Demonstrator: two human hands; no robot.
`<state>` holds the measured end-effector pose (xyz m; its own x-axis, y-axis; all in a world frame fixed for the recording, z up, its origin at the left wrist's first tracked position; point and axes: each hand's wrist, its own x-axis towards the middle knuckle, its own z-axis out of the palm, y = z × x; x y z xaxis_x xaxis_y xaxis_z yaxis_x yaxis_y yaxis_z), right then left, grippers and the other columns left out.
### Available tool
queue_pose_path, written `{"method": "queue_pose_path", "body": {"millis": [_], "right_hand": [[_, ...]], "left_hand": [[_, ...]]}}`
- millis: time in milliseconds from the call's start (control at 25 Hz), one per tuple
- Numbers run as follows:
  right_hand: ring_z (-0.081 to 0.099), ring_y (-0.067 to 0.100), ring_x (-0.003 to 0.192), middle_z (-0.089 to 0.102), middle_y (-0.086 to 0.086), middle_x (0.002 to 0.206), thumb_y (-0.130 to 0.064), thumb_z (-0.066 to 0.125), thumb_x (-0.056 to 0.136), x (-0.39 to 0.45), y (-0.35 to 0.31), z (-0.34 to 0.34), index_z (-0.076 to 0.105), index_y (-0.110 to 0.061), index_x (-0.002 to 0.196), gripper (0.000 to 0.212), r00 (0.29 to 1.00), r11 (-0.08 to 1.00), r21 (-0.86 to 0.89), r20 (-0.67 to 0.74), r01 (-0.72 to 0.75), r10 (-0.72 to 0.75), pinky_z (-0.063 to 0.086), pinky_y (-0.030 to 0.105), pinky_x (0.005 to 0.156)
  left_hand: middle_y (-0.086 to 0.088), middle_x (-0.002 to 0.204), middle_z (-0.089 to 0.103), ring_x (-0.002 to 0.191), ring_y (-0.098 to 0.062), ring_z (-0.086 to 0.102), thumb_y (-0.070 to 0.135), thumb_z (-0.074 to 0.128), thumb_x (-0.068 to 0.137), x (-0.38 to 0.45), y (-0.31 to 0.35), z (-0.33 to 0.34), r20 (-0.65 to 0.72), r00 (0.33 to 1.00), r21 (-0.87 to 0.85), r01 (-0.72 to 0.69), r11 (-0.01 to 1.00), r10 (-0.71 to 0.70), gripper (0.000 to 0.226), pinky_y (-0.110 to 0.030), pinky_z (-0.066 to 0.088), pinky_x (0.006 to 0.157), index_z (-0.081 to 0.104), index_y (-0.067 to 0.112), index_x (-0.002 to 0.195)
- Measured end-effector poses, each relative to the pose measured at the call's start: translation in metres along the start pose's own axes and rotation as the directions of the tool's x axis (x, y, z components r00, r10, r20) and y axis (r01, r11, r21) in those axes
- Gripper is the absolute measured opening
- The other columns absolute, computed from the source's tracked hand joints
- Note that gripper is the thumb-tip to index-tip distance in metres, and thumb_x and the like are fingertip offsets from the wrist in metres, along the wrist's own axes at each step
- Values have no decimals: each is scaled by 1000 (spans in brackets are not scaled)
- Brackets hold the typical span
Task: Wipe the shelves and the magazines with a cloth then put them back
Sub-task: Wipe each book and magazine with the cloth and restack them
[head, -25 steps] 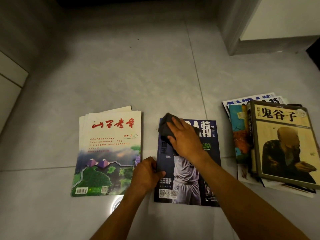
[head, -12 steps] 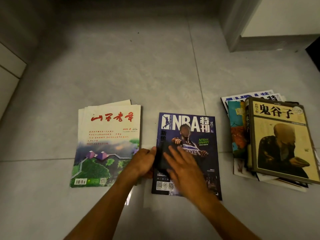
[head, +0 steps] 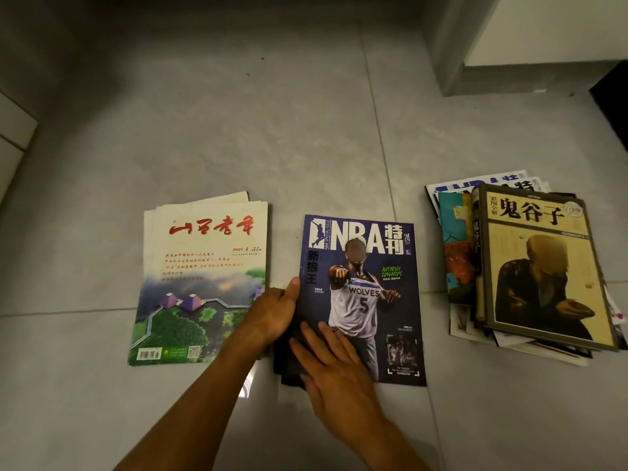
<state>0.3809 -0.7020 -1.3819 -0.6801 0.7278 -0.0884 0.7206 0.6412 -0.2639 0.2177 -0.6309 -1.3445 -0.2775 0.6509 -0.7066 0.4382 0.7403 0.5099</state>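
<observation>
A dark blue NBA magazine (head: 370, 266) lies flat on the tiled floor in the middle. My right hand (head: 336, 372) presses a dark cloth (head: 289, 365) with straight fingers on the magazine's lower left corner. My left hand (head: 275, 311) grips the magazine's left edge, thumb on the cover. To the left lies a small pile of white magazines with red lettering (head: 200, 277). A taller stack of magazines topped by a beige book (head: 537, 266) sits to the right.
The grey tiled floor (head: 272, 130) stretches away beyond the magazines. A grey cabinet or wall base (head: 492, 79) stands at the back right, and a pale panel edge (head: 13, 130) runs along the far left.
My right hand has dragged the cloth from the magazine's top left down to its lower left corner. My left hand stays at the left edge.
</observation>
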Motion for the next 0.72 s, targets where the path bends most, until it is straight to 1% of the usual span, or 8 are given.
{"method": "queue_pose_path", "body": {"millis": [80,160,200,280,400,480,600,720], "right_hand": [[37,18,137,42,-7,148,-49,65,79,0,21,-6,43,-34,138,64,1000,999,-32,8,28,-27,26,39,113],[36,18,136,39,-7,148,-51,46,89,-22,55,-4,41,-33,138,53,1000,997,-80,-20,-18,17,16,37,118],[35,20,135,37,-6,149,-51,34,94,-36,73,-2,39,-32,139,49,997,994,-87,-39,-72,69,12,37,117],[35,23,134,36,-3,149,-52,16,99,-52,103,-2,37,-30,140,51,980,980,-70,-85,-185,179,22,41,116],[37,28,135,44,4,146,-47,28,96,-20,109,-9,38,-25,140,50,940,947,-3,-121,-321,319,31,48,103],[42,33,133,46,6,145,-41,41,91,31,89,-14,43,-23,139,51,923,935,34,-150,-352,353,31,49,105],[36,32,138,42,5,148,-29,61,89,107,57,-18,48,-21,139,52,974,973,127,-96,-193,206,32,52,111],[28,28,142,34,2,153,-29,58,93,131,92,-31,42,-24,143,53,997,994,92,-42,-56,60,23,48,116]], "left_hand": [[-13,114,65,102,-27,63,58,27,97,-1,0,-1,12,1000,-33,-13,999,13,61,-41,51,93,60,11,118],[-10,94,68,81,-22,68,49,42,97,-4,-1,-3,78,997,-114,6,993,3,45,-33,59,70,60,10,108],[-7,89,68,75,-18,68,42,53,94,-5,-3,-3,102,995,-122,-3,993,16,34,-26,58,61,59,10,104],[1,84,64,71,-9,62,25,68,86,-4,-6,0,84,995,15,-63,998,61,18,-12,49,49,58,13,94],[2,88,62,79,-11,60,21,72,82,-2,-7,2,26,990,156,-140,978,138,19,-19,48,63,54,19,90],[0,93,64,87,-16,61,22,72,82,1,-9,5,26,987,181,-158,971,156,20,-28,51,75,56,18,92],[-3,94,67,88,-19,64,23,72,82,5,-15,7,23,987,180,-163,970,161,23,-39,55,83,60,14,99],[-3,96,68,90,-20,64,22,72,82,7,-16,7,31,988,161,-152,975,149,24,-40,55,83,59,15,102]]}}
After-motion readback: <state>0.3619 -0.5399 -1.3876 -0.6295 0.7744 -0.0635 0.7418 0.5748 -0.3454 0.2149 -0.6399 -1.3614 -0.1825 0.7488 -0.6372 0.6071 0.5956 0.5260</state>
